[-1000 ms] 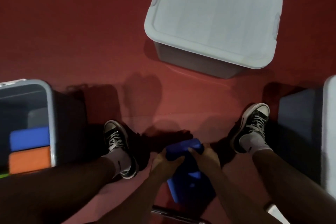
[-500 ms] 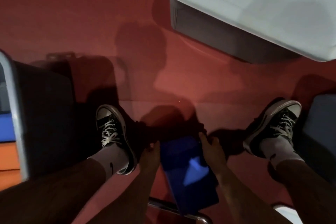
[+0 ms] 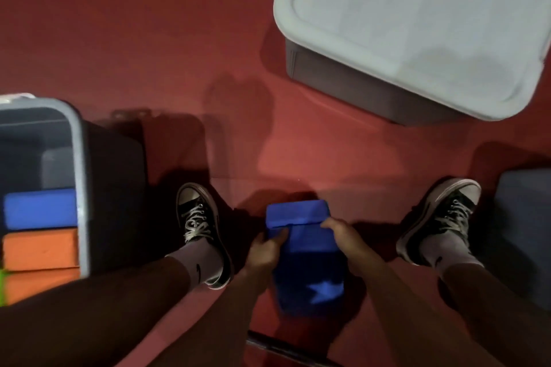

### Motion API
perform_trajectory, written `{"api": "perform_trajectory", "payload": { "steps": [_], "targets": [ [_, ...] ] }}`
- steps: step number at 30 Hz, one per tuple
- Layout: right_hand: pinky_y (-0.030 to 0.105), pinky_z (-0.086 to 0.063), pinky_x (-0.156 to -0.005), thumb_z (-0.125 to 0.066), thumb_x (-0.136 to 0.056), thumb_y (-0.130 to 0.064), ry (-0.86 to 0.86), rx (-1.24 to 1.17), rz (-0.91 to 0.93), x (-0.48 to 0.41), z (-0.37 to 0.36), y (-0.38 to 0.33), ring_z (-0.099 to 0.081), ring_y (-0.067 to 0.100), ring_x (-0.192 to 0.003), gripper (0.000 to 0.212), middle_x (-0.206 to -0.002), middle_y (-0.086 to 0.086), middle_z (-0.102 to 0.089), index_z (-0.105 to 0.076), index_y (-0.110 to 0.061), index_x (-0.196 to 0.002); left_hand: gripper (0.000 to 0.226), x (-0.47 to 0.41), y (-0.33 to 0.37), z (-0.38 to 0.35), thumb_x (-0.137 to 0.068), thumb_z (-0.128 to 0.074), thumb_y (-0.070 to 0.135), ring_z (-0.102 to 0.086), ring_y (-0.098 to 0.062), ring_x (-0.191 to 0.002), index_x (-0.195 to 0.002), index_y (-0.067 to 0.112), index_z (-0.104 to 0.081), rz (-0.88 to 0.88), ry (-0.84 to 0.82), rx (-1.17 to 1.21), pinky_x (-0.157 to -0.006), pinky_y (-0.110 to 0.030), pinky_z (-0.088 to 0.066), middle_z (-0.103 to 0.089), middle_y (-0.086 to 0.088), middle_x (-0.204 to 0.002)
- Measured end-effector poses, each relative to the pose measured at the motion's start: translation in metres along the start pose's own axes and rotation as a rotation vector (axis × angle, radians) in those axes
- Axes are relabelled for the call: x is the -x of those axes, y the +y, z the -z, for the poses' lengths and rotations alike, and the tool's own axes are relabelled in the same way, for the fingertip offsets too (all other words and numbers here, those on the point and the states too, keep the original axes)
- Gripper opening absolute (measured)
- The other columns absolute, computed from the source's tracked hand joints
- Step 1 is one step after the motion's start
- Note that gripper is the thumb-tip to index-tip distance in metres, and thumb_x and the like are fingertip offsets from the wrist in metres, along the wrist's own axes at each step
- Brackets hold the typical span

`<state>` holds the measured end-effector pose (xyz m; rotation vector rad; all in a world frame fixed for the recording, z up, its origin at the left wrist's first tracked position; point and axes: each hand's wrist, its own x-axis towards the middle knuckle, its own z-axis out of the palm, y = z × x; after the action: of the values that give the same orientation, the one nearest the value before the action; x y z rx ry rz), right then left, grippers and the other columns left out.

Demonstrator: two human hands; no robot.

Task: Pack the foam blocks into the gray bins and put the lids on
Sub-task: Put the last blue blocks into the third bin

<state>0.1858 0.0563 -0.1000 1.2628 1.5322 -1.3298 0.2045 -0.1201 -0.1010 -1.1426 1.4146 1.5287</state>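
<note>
Blue block (image 3: 304, 250) at lower centre of frame, between the two shoes, above red floor (image 3: 149, 39). Left hand (image 3: 264, 252) grips its left side, right hand (image 3: 346, 237) its right side; fingers curl over the top face. Open bin (image 3: 80, 176) at left edge holds blue and orange blocks stacked side by side. Lidded bin (image 3: 417, 33) at upper right. Another gray bin (image 3: 521, 217) at right edge.

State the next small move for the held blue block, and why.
Probably swing the blue block left toward the open bin: the left hand and right hand grip it, that bin shows space beyond its packed blocks, and the bin ahead is lidded.
</note>
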Motion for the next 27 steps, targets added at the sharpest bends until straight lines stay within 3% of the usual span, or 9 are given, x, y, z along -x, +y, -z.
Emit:
{"api": "perform_trajectory", "payload": {
  "steps": [4, 7, 12, 15, 18, 20, 22, 24, 27],
  "targets": [
    [0.028, -0.046, -0.073, -0.063, -0.091, -0.018, 0.123, -0.133, 0.247, 0.053, 0.001, -0.017, -0.060, 0.023, -0.090, 0.005, -0.106, 0.008, -0.067, -0.066, -0.015, -0.093, 0.030, 0.042, 0.031, 0.000, -0.086, -0.074, 0.021, -0.071, -0.022, -0.099, -0.114, 0.013, -0.068, -0.273, 0.009, -0.041, -0.094, -0.042, -0.055, -0.075, -0.005, -0.105],
    [0.015, -0.046, -0.079, -0.064, -0.078, -0.020, 0.150, -0.233, 0.468, 0.081, -0.001, -0.009, -0.058, 0.020, -0.105, 0.045, -0.114, 0.001, -0.065, -0.058, -0.015, -0.123, 0.035, 0.060, 0.046, -0.001, -0.088, -0.067, -0.001, -0.067, -0.017, -0.097, -0.121, 0.008, -0.063, -0.390, 0.009, -0.001, -0.083, -0.023, -0.057, -0.072, -0.004, -0.108],
    [0.039, -0.041, -0.111, -0.061, -0.068, -0.008, 0.149, -0.259, 0.514, 0.087, -0.002, 0.037, -0.051, 0.016, -0.130, 0.095, -0.148, 0.004, -0.047, -0.025, -0.023, -0.154, 0.045, 0.058, 0.043, -0.012, -0.087, -0.063, -0.008, -0.064, 0.015, -0.081, -0.128, 0.012, -0.061, -0.458, -0.028, -0.006, -0.075, -0.006, -0.048, -0.069, 0.000, -0.113],
    [0.025, -0.051, -0.095, -0.070, -0.070, -0.001, 0.079, -0.274, 0.430, 0.079, -0.003, 0.067, -0.061, 0.008, -0.115, 0.087, -0.141, 0.008, -0.051, -0.033, -0.016, -0.147, 0.026, 0.040, 0.026, -0.009, -0.085, -0.076, 0.021, -0.065, 0.009, -0.091, -0.110, 0.025, -0.073, -0.453, -0.022, -0.065, -0.083, -0.008, -0.048, -0.075, 0.011, -0.104],
    [0.047, -0.055, -0.092, -0.084, -0.056, -0.042, 0.132, -0.195, 0.251, 0.074, -0.001, 0.081, -0.066, 0.027, -0.106, 0.073, -0.122, 0.013, -0.063, -0.047, -0.025, -0.118, 0.025, 0.024, 0.005, 0.001, -0.078, -0.082, 0.033, -0.064, 0.014, -0.093, -0.102, 0.031, -0.075, -0.431, 0.015, -0.151, -0.086, -0.008, -0.048, -0.074, 0.023, -0.095],
    [0.052, -0.054, -0.089, -0.080, -0.075, -0.046, 0.180, -0.076, 0.168, 0.072, 0.001, 0.071, -0.066, 0.027, -0.095, 0.046, -0.108, 0.010, -0.064, -0.047, -0.024, -0.098, 0.042, 0.014, 0.001, 0.007, -0.073, -0.086, 0.036, -0.063, 0.011, -0.098, -0.111, 0.024, -0.074, -0.437, 0.065, -0.177, -0.093, -0.015, -0.049, -0.072, 0.021, -0.100],
    [0.039, -0.050, -0.089, -0.064, -0.089, -0.053, 0.132, 0.215, 0.157, 0.066, 0.006, 0.055, -0.061, 0.027, -0.099, 0.043, -0.105, 0.006, -0.058, -0.048, -0.014, -0.101, 0.050, 0.006, 0.004, 0.009, -0.068, -0.087, 0.039, -0.065, 0.000, -0.105, -0.111, 0.016, -0.076, -0.448, 0.085, -0.223, -0.101, -0.026, -0.050, -0.073, 0.010, -0.109],
    [0.029, -0.045, -0.088, -0.065, -0.087, -0.055, 0.138, 0.483, 0.273, 0.061, 0.007, 0.039, -0.062, 0.025, -0.107, 0.058, -0.107, 0.004, -0.061, -0.057, -0.006, -0.116, 0.048, 0.002, 0.009, 0.011, -0.066, -0.090, 0.038, -0.065, -0.001, -0.101, -0.104, 0.013, -0.077, -0.466, 0.111, -0.278, -0.096, -0.019, -0.050, -0.071, 0.008, -0.108],
    [0.024, -0.047, -0.093, -0.083, -0.077, -0.032, 0.103, 0.371, 0.448, 0.049, 0.004, 0.024, -0.061, 0.007, -0.109, 0.049, -0.112, -0.012, -0.063, -0.056, -0.022, -0.116, 0.040, 0.005, 0.013, 0.021, -0.062, -0.092, 0.038, -0.061, 0.004, -0.092, -0.091, 0.028, -0.067, -0.518, 0.170, -0.327, -0.081, -0.011, -0.045, -0.066, 0.015, -0.101]
  ]
}}
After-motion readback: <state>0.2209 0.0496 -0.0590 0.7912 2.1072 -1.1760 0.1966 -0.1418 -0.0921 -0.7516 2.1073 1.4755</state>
